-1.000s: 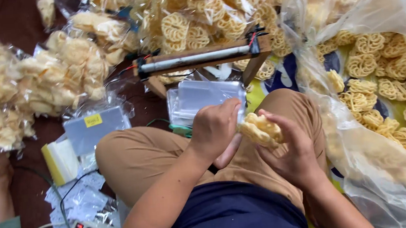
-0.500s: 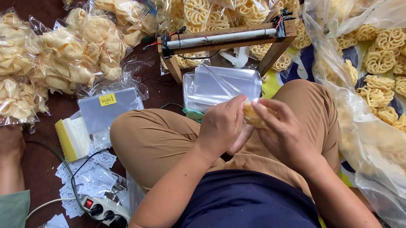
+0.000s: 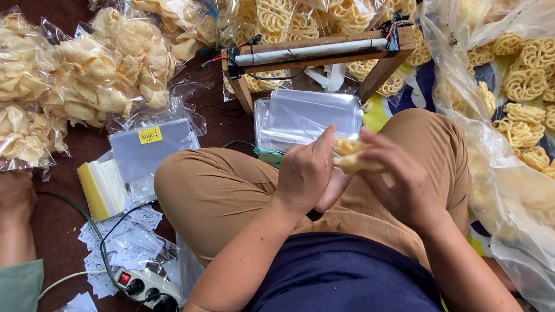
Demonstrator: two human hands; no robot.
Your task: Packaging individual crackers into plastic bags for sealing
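Two hands meet over the lap: right hand (image 3: 403, 178) grips pale yellow lattice-shaped crackers (image 3: 351, 155), long axis left-right; left hand (image 3: 306, 171) closes on their left end, equally near. Stack of clear plastic bags (image 3: 307, 115) lies just ahead

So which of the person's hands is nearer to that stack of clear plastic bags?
Left. The left hand reaches the lower edge of the stack of clear bags; the right hand sits further right, over the knee.
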